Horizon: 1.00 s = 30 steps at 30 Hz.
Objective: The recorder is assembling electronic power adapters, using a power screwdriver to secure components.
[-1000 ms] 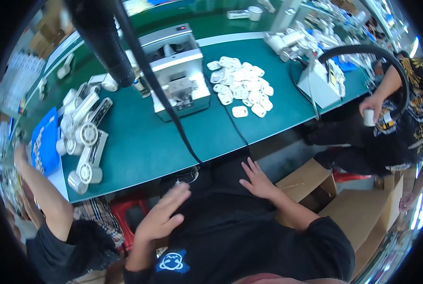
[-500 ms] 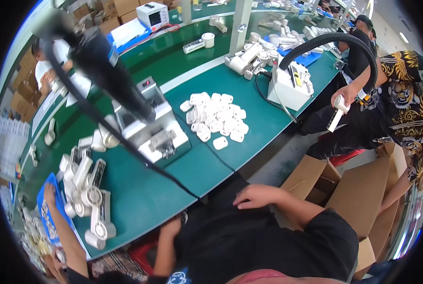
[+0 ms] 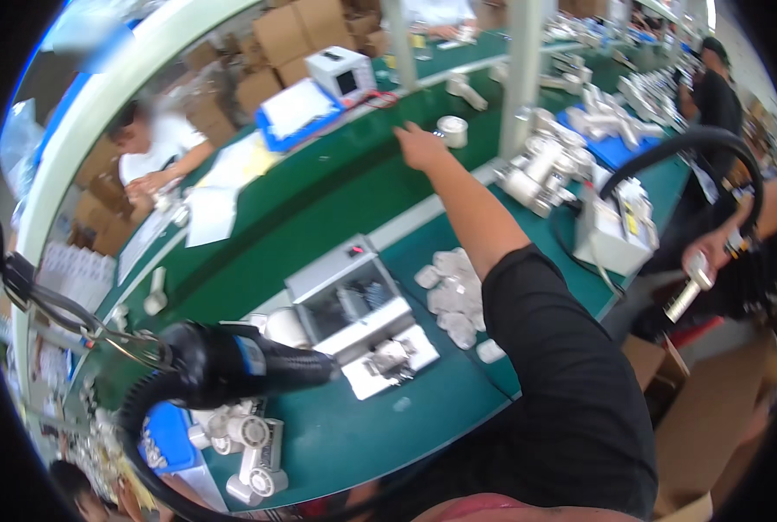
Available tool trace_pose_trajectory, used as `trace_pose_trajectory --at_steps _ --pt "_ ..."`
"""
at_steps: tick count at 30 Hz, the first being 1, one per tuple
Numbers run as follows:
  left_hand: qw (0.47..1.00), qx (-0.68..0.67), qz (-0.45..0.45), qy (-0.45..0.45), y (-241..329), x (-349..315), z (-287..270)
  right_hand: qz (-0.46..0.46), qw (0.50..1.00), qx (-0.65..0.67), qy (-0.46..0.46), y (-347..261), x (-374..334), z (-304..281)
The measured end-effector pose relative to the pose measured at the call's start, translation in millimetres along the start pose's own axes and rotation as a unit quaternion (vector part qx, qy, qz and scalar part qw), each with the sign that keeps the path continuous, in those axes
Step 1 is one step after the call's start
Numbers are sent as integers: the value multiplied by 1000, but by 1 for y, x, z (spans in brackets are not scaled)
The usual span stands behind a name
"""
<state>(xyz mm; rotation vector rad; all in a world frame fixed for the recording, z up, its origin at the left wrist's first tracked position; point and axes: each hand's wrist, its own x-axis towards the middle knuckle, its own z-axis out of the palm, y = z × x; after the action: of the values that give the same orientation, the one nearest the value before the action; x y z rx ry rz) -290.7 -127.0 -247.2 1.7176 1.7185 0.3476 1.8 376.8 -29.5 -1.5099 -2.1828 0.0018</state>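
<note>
My right arm, in a black sleeve, stretches forward across the green bench. My right hand (image 3: 424,146) is at the far strip of green surface, right beside a white device's round head (image 3: 452,131). The hand covers the place left of that head, and its fingers are blurred, so a grip does not show. My left hand is out of sight; only a dim bit of forearm (image 3: 362,496) appears at the lower edge. Nearer than my right hand are a grey-and-white bench fixture (image 3: 353,300) and a pile of small flat white pieces (image 3: 453,294), partly behind my arm.
A black flexible arm with a dark nozzle (image 3: 258,364) hangs over the near left. White round-headed devices (image 3: 247,432) lie at lower left, more (image 3: 545,165) at right near a white box (image 3: 614,226). Green posts (image 3: 520,78) rise from the bench. People work around; cardboard boxes stand lower right.
My right hand has gone from in front of my body to the far strip beside the round-headed device. The view has shifted, and the black nozzle now appears lower and nearer.
</note>
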Motion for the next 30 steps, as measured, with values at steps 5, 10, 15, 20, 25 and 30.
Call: trace_pose_trajectory --at_steps 5,10,15,20,25,30 --pt "999 14 -38 14 24 -12 -17 11 983 -136 -124 1 1 -13" --pt "999 -11 -27 -30 85 -13 8 17 994 66 84 16 -54 -89" --pt "983 -60 -27 -171 141 -77 -29 -62 943 310 99 -30 -185 -214" --pt "877 -269 342 -203 208 -104 -92 -219 876 417 -107 -60 -287 -254" --pt "876 -292 252 288 253 -43 -66 -371 815 396 -202 -93 -304 -208" --pt "908 -222 288 208 273 -15 -62 -460 784 362 -205 -117 -321 -191"
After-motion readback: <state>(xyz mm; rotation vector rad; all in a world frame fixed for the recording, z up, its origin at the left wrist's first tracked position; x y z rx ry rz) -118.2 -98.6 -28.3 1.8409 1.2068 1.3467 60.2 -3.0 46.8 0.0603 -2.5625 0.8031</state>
